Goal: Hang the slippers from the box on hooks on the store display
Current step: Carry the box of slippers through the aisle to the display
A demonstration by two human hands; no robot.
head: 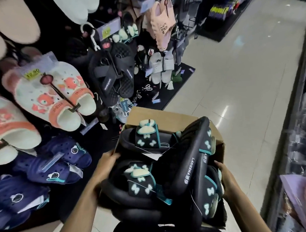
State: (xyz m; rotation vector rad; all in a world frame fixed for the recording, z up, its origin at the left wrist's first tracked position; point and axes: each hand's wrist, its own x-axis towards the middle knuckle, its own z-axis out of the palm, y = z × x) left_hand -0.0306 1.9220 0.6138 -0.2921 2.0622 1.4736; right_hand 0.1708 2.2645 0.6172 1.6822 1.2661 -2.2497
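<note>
A brown cardboard box (159, 113) is held in front of me, piled with black slippers (146, 140) that have teal trim and pale butterfly bows. One slipper lies on its side and reads LANGSHA (191, 168). My left hand (105, 163) grips the box's left edge. My right hand (225, 179) holds the box's right side, beside the slippers. The store display (109, 68) stands to the left, with slippers hanging on black hooks.
On the display hang white and coral slippers (48, 96), navy clogs (59, 160), black slides (112, 77), grey slippers (161, 66) and a pink pair (162, 22). A white empty hanger (91, 36) hangs higher up. Pale tiled aisle floor (235, 87) runs to the right, with shelving (300, 144) along its right edge.
</note>
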